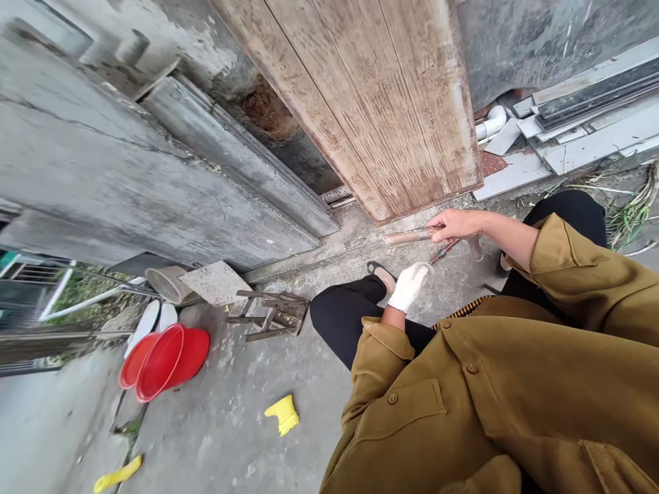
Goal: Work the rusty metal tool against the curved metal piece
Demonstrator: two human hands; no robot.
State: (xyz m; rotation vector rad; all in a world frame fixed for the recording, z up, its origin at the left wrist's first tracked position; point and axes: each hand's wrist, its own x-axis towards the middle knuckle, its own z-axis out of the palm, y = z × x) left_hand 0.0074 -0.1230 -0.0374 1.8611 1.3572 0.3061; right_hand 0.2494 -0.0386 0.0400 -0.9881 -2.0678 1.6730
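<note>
Two hands work low over the concrete ground, in front of a person's knees. The right hand (456, 224) is bare and closed around one end of a brownish pipe (409, 237), which lies nearly level and points left toward the foot of a weathered wooden door (381, 103). Just under that hand a thin red-handled tool (443, 252) slants down toward the ground; whether the fingers touch it cannot be told. The left hand (409, 286) wears a white glove and hangs just below the pipe, apart from it, fingers curled loosely with nothing seen in them. Both arms come out of a mustard-brown coat (494, 405), and black trousers cover the knees on either side of the hands.

Farther left on the ground (231, 425) lies a small wooden frame (272, 315) of thin slats, with a flat stone tile (216, 283) leaning beside it. Past those sit two red basins (167, 360), nested and tipped on their sides. One yellow glove (282, 414) lies near the coat's edge, and another yellow piece (117, 475) lies by the bottom corner. Grey and white slabs (581, 130) are stacked right of the door, with a white pipe bend (491, 123) at the wall.
</note>
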